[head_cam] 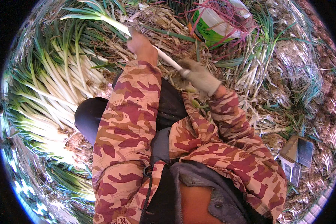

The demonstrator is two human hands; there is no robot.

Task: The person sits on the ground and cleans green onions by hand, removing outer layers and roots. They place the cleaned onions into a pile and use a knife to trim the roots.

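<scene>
A long Welsh onion (168,58) with a white stalk and green leaves slants across the space before me. My left hand (141,46) grips it around the upper stalk, just below the leaves, which point to the upper left. Lower down, my right hand (200,75) wears a pale work glove and closes around the root end of the stalk. That glove is blurred, and the roots are hidden by it. Under both hands lies a litter of dry, stripped onion leaves (170,22).
To the left, many cleaned Welsh onions (56,84) lie in a large heap. A white and green bucket (212,30) of pink ties stands at the upper right. Loose stalks and husks (257,64) cover the right side, where a small metal-and-wood object (295,156) lies.
</scene>
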